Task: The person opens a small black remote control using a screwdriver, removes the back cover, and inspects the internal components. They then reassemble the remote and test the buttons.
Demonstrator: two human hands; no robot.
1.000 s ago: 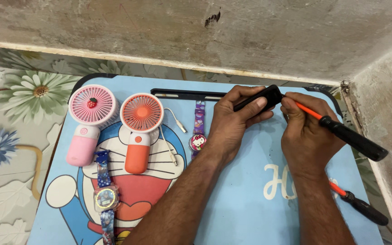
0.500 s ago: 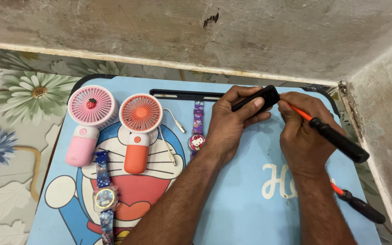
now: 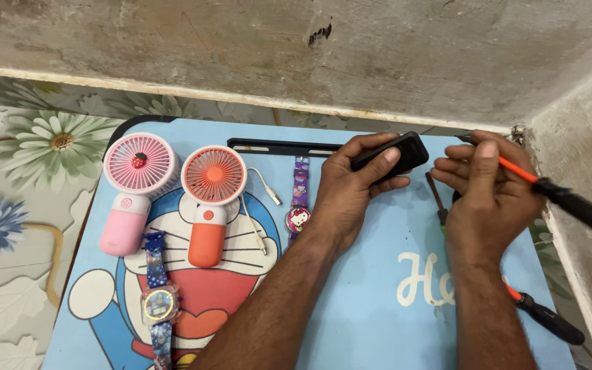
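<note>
the left hand [image 3: 351,181] is clasped around a small black rectangular device [image 3: 390,155], thumb laid along its top face and fingers wrapped beneath, lifting it above the far middle of the blue cartoon table [image 3: 351,322]. the right hand [image 3: 491,195] sits just to the right of the device, apart from it, and grips a screwdriver with an orange shaft and black handle [image 3: 570,202]; the tip pokes out past the fingertips on the device side, though not touching it. left of the device lie a purple character watch [image 3: 299,205], an orange handheld fan [image 3: 210,202] with a white cable [image 3: 263,186], a pink handheld fan [image 3: 135,188] and a blue watch [image 3: 157,294]. a black strip [image 3: 275,146] runs along the table's far edge beside the device. a second screwdriver [image 3: 549,318] lies nearer, below the right hand.
</note>
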